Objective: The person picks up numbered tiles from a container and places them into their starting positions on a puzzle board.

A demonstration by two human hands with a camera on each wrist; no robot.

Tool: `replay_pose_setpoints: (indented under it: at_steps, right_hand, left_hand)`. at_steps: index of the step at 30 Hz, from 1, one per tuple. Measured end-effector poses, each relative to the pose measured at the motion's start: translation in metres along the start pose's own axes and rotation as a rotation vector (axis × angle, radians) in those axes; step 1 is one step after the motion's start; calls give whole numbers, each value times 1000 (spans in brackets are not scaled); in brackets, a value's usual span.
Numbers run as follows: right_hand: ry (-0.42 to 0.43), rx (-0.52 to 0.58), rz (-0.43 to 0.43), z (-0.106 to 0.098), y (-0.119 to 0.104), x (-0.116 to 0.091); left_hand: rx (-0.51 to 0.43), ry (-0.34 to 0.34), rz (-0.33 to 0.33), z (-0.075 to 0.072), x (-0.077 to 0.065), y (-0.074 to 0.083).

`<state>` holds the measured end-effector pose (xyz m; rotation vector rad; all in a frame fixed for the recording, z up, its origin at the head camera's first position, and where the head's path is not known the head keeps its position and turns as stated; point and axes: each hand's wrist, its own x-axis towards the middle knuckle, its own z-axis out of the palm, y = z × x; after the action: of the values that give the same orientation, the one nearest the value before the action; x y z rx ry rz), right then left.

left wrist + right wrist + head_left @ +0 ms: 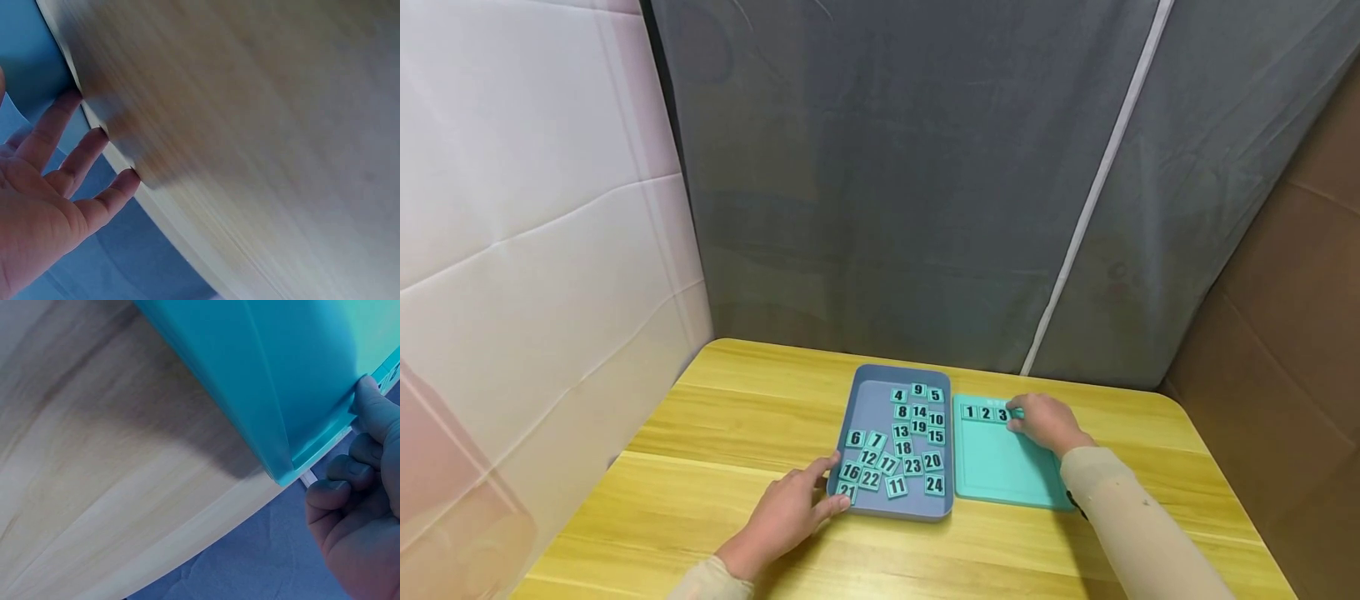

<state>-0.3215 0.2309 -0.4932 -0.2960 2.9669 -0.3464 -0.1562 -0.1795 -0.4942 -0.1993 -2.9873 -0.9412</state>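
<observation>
My right hand [1047, 421] is at the top of the teal board [1003, 467], thumb and forefinger pinching the right side of the number 3 tile [1002, 414]. Its other fingers curl inward in the right wrist view. Left of that tile, the number 1 tile [970, 412] and number 2 tile [986, 413] sit in the same row. My left hand [788, 507] rests against the near left corner of the blue-grey tray [891, 510], thumb by the number 21 tile [846, 491]. Its fingers are spread and nearly straight in the left wrist view.
Several loose numbered tiles lie in the tray, among them the number 4 tile [898, 396] at its far end and the number 24 tile [934, 485] near its front right. Tray and board stand side by side on a wooden table [730, 417]. A grey curtain [880, 183] hangs behind.
</observation>
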Motion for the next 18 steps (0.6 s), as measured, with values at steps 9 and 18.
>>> replay_pose_setpoints:
  at_steps: [9,18]
  right_hand:
    - [-4,18,16,2,0,-1]
    - [-11,13,21,1,0,-1]
  left_hand:
    - [3,-6,-4,1,1,-1]
    - [-2,-9,-6,0,1,-1]
